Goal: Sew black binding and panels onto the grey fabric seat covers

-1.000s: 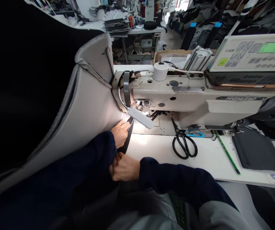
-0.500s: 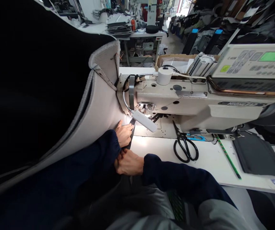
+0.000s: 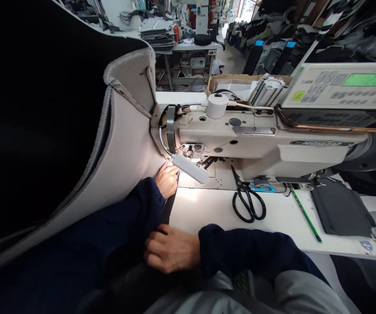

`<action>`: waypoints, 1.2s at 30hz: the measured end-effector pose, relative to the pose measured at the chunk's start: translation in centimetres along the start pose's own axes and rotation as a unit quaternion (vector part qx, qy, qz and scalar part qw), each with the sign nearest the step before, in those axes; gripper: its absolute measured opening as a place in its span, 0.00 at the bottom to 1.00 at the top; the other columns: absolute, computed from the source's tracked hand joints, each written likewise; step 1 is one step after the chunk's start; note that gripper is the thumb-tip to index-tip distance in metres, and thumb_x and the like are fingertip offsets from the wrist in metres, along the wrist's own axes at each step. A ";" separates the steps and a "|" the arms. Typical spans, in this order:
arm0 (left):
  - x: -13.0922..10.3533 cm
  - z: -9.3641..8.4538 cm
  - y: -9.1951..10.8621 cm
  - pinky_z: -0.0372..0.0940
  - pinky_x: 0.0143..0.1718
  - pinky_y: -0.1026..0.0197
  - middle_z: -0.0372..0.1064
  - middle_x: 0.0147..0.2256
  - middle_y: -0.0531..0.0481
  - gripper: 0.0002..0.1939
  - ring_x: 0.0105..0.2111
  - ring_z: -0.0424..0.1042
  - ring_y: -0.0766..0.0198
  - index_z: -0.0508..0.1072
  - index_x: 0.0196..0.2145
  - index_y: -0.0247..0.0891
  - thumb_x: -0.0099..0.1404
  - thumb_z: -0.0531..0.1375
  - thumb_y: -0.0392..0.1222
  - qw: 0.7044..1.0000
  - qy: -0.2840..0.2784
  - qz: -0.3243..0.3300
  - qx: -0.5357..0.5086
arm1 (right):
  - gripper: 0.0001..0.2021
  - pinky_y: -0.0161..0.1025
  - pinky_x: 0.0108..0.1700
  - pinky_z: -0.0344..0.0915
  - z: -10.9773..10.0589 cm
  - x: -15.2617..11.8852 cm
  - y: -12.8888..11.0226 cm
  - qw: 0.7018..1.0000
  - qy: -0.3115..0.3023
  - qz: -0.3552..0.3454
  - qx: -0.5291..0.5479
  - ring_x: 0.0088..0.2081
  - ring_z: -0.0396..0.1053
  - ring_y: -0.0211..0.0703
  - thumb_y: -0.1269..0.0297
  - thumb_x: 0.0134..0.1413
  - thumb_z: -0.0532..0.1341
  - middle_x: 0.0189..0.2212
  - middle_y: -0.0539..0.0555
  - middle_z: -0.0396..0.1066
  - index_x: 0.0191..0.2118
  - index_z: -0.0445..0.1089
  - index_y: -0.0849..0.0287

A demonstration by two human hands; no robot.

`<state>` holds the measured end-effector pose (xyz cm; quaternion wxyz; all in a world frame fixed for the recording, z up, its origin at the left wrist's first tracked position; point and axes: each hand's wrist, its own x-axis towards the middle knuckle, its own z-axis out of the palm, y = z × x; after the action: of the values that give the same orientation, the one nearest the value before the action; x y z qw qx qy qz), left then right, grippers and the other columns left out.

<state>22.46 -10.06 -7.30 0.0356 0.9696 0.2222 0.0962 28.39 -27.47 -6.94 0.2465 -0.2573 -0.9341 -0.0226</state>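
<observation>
My left hand point(image 3: 166, 179) lies beside the needle area of a sewing machine point(image 3: 227, 137). Its fingers stretch out flat, pressing on the edge of a large light-grey padded fabric piece point(image 3: 132, 139) with a black inner face. A narrow black fabric strip point(image 3: 170, 205) runs from under that hand toward my body. Nearer to me, my right hand point(image 3: 173, 248) has its fingers curled around the black material at the table's front edge; its fingertips are hidden. A small grey lamp point(image 3: 191, 168) lights the stitching spot, and its housing partly covers the presser foot.
Black-handled scissors point(image 3: 249, 200) lie on the white table point(image 3: 204, 213), with a blue tool point(image 3: 262, 188) behind them. Further right are a green pencil point(image 3: 305, 213) and a dark flat panel point(image 3: 341, 207). A control box point(image 3: 341, 85) stands above the machine.
My right hand has moved away from my left hand, down toward my body. My left hand stays flat near the needle. The whole view has shifted slightly.
</observation>
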 end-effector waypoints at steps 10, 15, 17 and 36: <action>-3.5 -4.2 3.4 0.59 0.52 0.46 0.65 0.51 0.39 0.11 0.48 0.65 0.50 0.73 0.30 0.35 0.46 0.57 0.33 0.996 -0.051 -0.022 0.076 | 0.03 0.37 0.24 0.51 2.6 2.2 -1.0 0.997 -0.075 -0.008 0.000 0.25 0.66 0.40 0.73 0.58 0.52 0.21 0.48 0.64 0.35 0.60 0.61; -5.6 -4.3 3.3 0.47 0.63 0.45 0.68 0.51 0.47 0.09 0.52 0.65 0.58 0.72 0.26 0.38 0.57 0.52 0.33 0.997 -0.063 0.015 0.039 | 0.02 0.36 0.22 0.54 0.9 2.0 -0.9 0.992 -0.119 0.006 0.032 0.26 0.69 0.41 0.69 0.58 0.53 0.23 0.49 0.67 0.38 0.61 0.60; -5.7 -4.1 2.9 0.42 0.65 0.43 0.70 0.50 0.48 0.11 0.54 0.64 0.58 0.72 0.26 0.38 0.58 0.51 0.33 0.997 -0.071 0.019 0.018 | 0.03 0.36 0.22 0.55 0.3 1.9 -0.9 0.992 -0.121 0.006 0.034 0.27 0.69 0.41 0.70 0.58 0.53 0.24 0.49 0.67 0.38 0.61 0.60; -3.1 -2.9 2.7 0.34 0.57 0.23 0.66 0.54 0.43 0.12 0.54 0.64 0.48 0.75 0.31 0.36 0.60 0.51 0.34 0.993 -0.118 -0.013 -0.004 | 0.05 0.36 0.22 0.53 -1.1 2.0 2.4 0.991 -0.125 0.039 0.001 0.26 0.69 0.42 0.69 0.58 0.53 0.24 0.52 0.69 0.38 0.63 0.61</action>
<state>20.25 -13.74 -4.71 0.0666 0.9710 0.2288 -0.0182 28.53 -24.66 -5.24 0.1285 -0.2941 -0.9469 0.0200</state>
